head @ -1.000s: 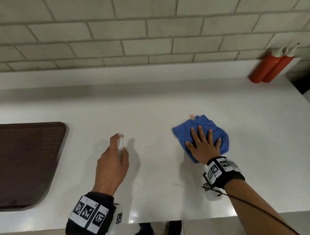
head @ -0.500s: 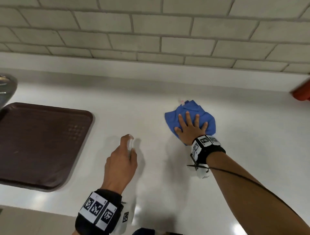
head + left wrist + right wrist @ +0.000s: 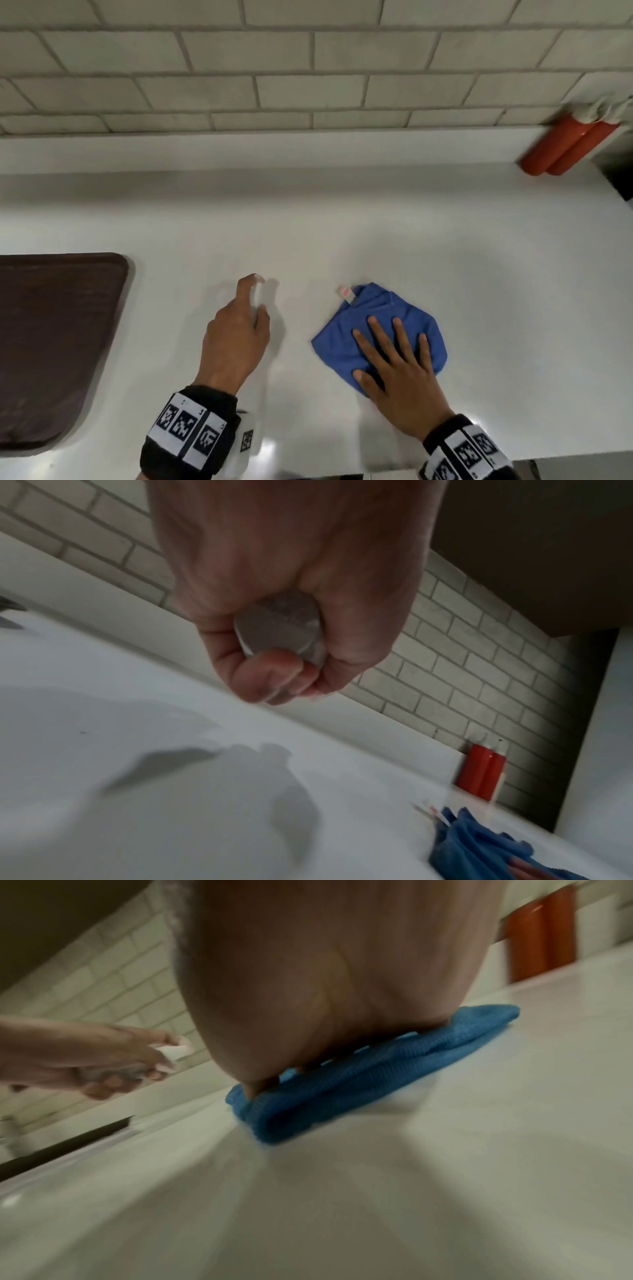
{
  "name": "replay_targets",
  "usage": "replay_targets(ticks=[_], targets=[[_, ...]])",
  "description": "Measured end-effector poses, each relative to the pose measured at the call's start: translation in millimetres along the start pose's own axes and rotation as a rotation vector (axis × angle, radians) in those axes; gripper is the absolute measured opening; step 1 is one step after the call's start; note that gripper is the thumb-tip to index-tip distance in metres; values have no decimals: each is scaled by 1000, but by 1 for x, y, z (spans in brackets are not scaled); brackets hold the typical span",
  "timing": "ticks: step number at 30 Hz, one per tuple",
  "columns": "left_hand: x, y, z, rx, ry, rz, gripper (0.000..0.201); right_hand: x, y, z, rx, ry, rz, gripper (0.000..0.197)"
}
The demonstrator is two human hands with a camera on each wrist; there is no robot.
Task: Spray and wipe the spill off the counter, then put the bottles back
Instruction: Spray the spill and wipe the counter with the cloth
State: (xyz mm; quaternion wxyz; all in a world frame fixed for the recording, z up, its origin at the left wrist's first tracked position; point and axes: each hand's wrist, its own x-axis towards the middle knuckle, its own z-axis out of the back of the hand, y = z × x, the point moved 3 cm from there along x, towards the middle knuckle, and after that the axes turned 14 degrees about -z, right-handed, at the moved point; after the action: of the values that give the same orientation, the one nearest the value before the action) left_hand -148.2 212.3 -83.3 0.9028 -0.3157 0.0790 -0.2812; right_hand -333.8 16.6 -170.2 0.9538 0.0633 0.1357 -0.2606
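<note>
The right hand lies flat, fingers spread, on a rumpled blue microfibre cloth on the smooth white counter. Left of it, the left hand grips a small clear cylindrical spray bottle, mostly hidden. Two red squeeze bottles stand far right, blurred.

A kitchen or food-service area is indicated: white bench backed by pale subway-tile wall, w/ a brown serving tray laid at left & two red squeeze bottles stood at the back right corner.
</note>
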Motion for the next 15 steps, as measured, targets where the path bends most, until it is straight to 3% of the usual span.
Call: replay_targets(ticks=[3, 7, 12, 15], targets=[[2, -15, -9, 0, 30, -34, 38, -11, -49, 3, 33, 46, -164, 68], [-2, -25, -14, -5, 18, -64, 39, 14, -79, 16, 35, 111, -264, 83], [-12, -22, -9, 21, 7, -68, 38, 91, -46, 29, 117, 118, -353, 73], [-21, -19, -6, 24, -4, -58, 39, 119, 0, 37, 98, 117, -282, 68]])
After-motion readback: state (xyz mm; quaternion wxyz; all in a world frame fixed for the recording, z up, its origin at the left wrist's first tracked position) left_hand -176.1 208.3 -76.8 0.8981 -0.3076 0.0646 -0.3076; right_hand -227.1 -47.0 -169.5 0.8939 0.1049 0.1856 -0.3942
